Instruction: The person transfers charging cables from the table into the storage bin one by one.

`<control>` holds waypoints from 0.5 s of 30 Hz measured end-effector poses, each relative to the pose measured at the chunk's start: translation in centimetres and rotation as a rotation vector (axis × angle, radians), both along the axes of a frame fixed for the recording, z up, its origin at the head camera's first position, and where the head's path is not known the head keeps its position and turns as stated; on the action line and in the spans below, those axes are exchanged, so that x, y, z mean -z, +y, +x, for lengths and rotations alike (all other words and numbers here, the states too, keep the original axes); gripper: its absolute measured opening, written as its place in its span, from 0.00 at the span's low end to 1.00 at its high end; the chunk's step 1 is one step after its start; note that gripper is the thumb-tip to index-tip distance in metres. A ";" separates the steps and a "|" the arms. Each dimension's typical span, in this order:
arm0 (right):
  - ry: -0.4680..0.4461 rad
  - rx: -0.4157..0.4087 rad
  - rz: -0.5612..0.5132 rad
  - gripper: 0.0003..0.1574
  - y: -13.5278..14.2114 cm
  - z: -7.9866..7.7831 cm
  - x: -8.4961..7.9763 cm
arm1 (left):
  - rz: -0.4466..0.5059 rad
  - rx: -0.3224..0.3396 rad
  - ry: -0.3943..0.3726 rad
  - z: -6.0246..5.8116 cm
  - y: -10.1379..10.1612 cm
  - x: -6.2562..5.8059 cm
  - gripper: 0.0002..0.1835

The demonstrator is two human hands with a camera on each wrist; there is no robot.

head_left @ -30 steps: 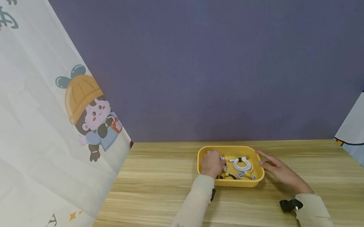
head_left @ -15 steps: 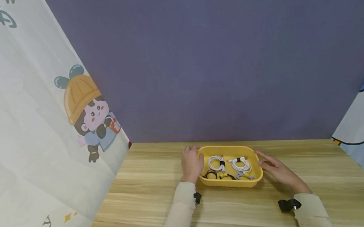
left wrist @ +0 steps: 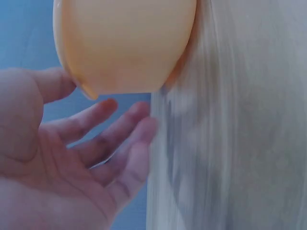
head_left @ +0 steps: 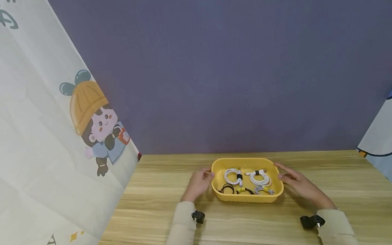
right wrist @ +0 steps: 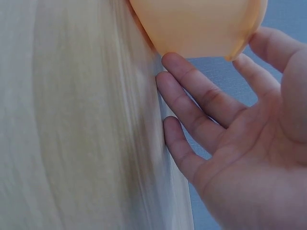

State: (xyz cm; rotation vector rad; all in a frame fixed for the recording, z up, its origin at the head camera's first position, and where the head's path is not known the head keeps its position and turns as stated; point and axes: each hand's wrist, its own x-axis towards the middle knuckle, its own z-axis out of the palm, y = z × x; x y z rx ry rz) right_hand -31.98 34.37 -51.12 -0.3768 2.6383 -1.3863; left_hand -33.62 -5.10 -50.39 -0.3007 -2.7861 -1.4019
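A yellow plastic basket [head_left: 250, 198] sits on the wooden table between both hands. Inside lie two white coiled cables, each bound by a black strap: one left, a thicker coil [head_left: 262, 183] right. Along the near side are a thin black loop [head_left: 222, 189], a black cable with a yellow tie [head_left: 241, 189] and a grey cable with a yellow tie [head_left: 267, 190]. My left hand [head_left: 198, 183] is at the basket's left end, thumb at the rim, other fingers loosely bent below. At the right end my right hand [head_left: 300, 185] touches the rim with thumb and forefinger, its other fingers fairly straight.
The wooden table [head_left: 154, 213] ends at a dark blue-grey panel [head_left: 239, 68] behind the basket. A white printed sheet [head_left: 33, 120] hangs on the left, another [head_left: 387, 134] on the right. Each wrist wears a black device.
The left hand has come out of the basket, uncovering the left white cable and black loop, and moved left to the basket's outer left end. The right hand has stayed at the right end.
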 end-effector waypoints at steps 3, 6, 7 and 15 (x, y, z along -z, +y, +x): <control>0.016 0.001 0.007 0.40 -0.1 0.3 -0.3 | -0.018 0.040 -0.026 0.3 -0.3 0.0 0.24; 0.023 0.010 0.011 0.40 -0.3 0.8 -0.3 | -0.016 0.074 -0.035 0.5 -0.6 0.1 0.25; 0.024 0.009 0.011 0.40 -0.4 0.9 -0.2 | -0.016 0.079 -0.034 0.6 -0.7 0.1 0.25; 0.021 0.034 0.010 0.39 -1.0 1.9 0.2 | -0.041 0.097 -0.027 1.2 -1.4 0.3 0.24</control>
